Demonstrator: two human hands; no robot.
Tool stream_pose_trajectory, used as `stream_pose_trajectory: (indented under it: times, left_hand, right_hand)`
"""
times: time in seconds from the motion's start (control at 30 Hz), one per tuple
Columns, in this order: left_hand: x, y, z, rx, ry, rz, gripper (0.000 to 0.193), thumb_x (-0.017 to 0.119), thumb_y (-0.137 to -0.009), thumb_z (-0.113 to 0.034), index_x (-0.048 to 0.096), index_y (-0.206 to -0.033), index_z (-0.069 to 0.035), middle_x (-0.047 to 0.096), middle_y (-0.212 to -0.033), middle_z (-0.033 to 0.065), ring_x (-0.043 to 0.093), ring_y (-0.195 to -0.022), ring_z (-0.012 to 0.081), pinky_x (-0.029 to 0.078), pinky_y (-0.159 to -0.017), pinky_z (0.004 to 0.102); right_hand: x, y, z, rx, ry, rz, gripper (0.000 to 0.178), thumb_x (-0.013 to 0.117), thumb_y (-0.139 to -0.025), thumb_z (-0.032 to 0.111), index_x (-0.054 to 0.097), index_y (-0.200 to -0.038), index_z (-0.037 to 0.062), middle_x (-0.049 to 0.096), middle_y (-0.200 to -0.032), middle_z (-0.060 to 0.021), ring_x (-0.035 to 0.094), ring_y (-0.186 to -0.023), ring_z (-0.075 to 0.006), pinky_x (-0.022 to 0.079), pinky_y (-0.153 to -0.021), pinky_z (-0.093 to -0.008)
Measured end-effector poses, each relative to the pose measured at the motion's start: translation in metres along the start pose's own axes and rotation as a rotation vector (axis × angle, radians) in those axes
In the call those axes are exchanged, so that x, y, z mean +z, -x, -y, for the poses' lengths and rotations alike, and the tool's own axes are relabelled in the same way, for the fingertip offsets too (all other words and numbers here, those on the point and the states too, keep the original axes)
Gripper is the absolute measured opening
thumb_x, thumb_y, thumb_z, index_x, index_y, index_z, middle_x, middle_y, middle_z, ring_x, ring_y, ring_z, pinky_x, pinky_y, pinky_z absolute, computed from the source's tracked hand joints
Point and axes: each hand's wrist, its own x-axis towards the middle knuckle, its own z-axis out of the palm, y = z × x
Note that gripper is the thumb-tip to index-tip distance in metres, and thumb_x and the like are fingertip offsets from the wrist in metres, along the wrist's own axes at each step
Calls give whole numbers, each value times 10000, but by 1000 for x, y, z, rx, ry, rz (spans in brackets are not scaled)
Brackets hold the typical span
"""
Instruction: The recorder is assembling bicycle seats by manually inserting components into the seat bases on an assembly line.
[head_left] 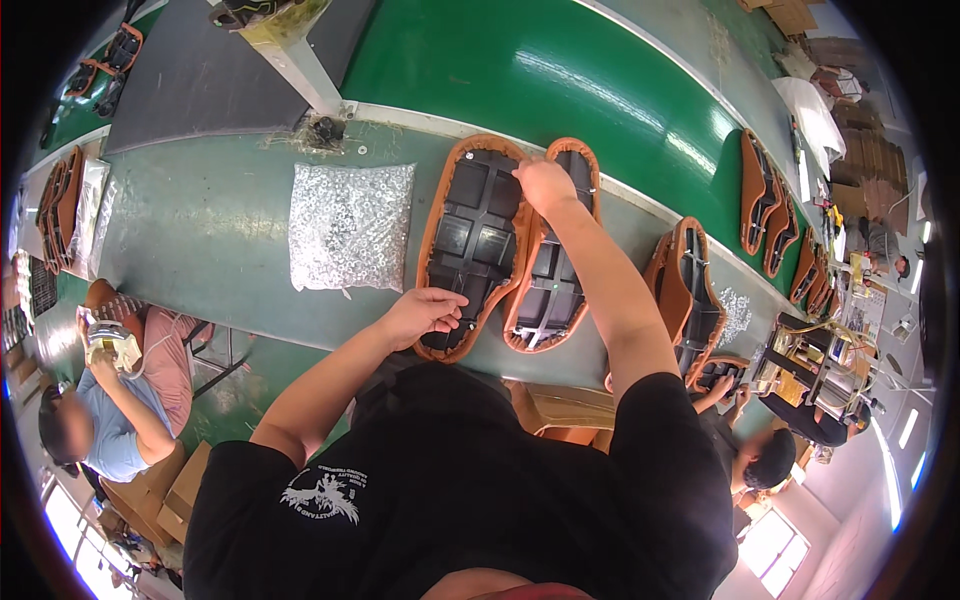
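A long panel (480, 190) with a black ribbed plastic back and a brown upholstered border lies back-side up on the green-topped table before me. Over its lower part is my left hand (425, 314), thumb and fingers drawn together; whatever they hold is too small to make out. My right hand (546, 185) is closed at the panel's upper right border, its fingertips against the edge and their contents hidden. Close on the right, partly under my right forearm, lies a second similar panel (545, 290). A clear bag of small metal nuts or washers (352, 227) rests left of the first panel.
More brown-edged panels (688, 290) stand along the table to the right, beside loose small metal parts (735, 315). A green conveyor belt (560, 75) runs beyond a metal rail. Co-workers sit at left (120, 400) and right (750, 450). A cardboard box (565, 405) is below the table edge.
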Motion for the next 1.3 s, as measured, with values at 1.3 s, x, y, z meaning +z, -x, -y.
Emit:
stream_pose_trajectory:
  times: [1.3]
  left_hand:
    - [-3, 20, 29, 18, 118, -50, 171, 685, -981, -164, 690, -1065, -15, 686, -900, 41, 623, -746, 122, 516, -653, 265]
  right_hand:
    - [-21, 215, 183, 37, -1004, -138, 189, 693, -825, 83, 670, -1006, 35, 649, -934, -156, 666, -900, -364, 537, -789, -440]
